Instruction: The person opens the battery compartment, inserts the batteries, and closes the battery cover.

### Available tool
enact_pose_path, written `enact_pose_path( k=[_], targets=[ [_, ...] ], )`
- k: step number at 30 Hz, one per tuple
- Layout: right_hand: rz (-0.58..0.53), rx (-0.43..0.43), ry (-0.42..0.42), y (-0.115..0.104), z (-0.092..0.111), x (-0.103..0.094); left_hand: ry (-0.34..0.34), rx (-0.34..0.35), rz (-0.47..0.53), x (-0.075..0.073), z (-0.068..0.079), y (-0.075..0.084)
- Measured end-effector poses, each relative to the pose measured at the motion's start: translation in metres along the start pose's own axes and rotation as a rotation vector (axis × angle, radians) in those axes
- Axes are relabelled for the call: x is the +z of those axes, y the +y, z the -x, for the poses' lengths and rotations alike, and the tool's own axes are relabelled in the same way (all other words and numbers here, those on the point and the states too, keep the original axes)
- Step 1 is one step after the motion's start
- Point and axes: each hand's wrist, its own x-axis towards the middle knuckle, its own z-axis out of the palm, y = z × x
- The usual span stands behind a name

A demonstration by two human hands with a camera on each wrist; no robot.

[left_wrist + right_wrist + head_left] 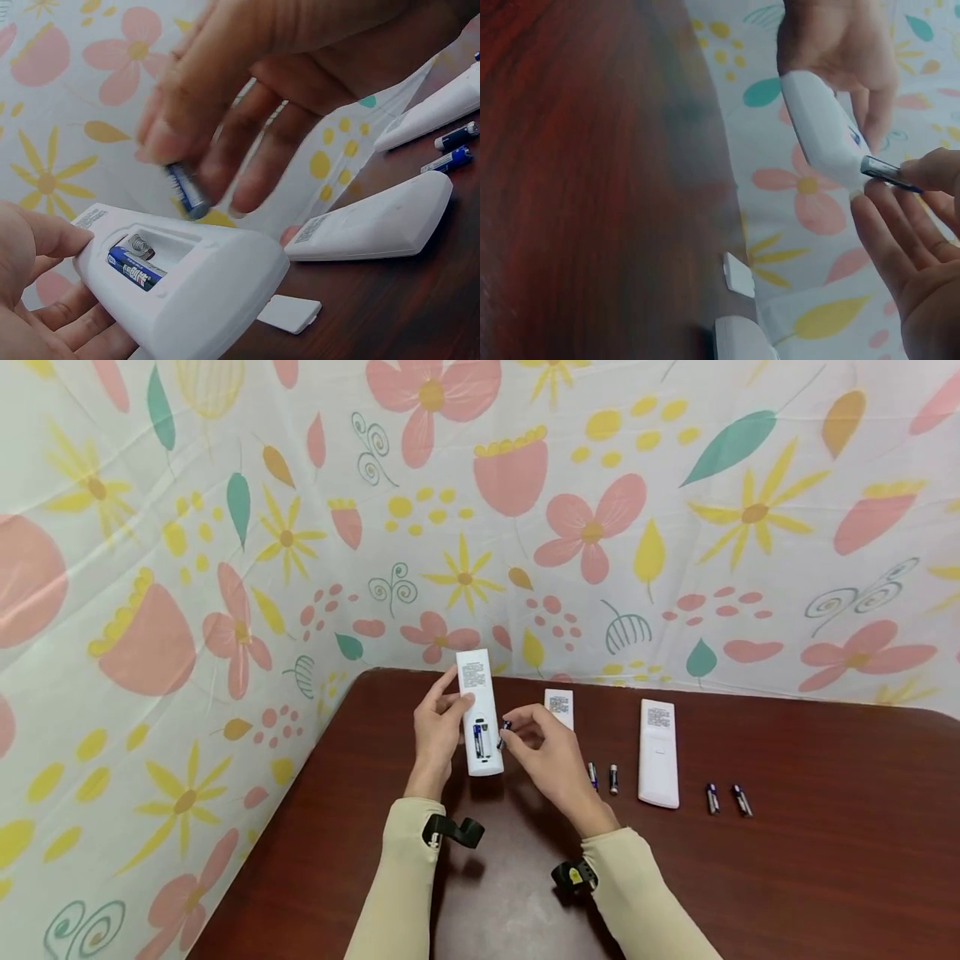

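Observation:
My left hand grips a white remote control above the table, its back turned up and its battery compartment uncovered. Inside lies one blue-and-silver battery; beside it, the left wrist view shows a bare slot with a coil spring. Between thumb and fingertips, my right hand pinches a second battery, tilted and just above the compartment in that view. A small white battery cover lies on the table below the remote.
Behind my right hand lies another white remote, partly hidden. Two batteries are near it. Farther right are a third remote with its back up and two more batteries. A flower-patterned cloth hangs behind the dark table.

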Motion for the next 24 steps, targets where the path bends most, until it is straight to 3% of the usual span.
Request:
enact_pose_path(
  k=[8, 16, 20, 24],
  targets=[
    [0.062, -0.145, 0.01, -0.002, 0.002, 0.007, -0.019, -0.003, 0.003, 0.003, -0.001, -0.004],
    [0.244, -0.41, 0.016, 0.003, 0.004, 0.014, -0.017, 0.002, -0.004, 0.003, -0.001, -0.004],
    [0.233, -0.412, -0.032, 0.004, 0.004, 0.012, -0.019, 0.005, -0.005, 0.003, 0.0, -0.003],
    [0.211, -0.353, -0.103, 0.004, 0.003, 0.011, -0.005, 0.002, -0.004, 0.001, -0.001, -0.002]
  ],
)
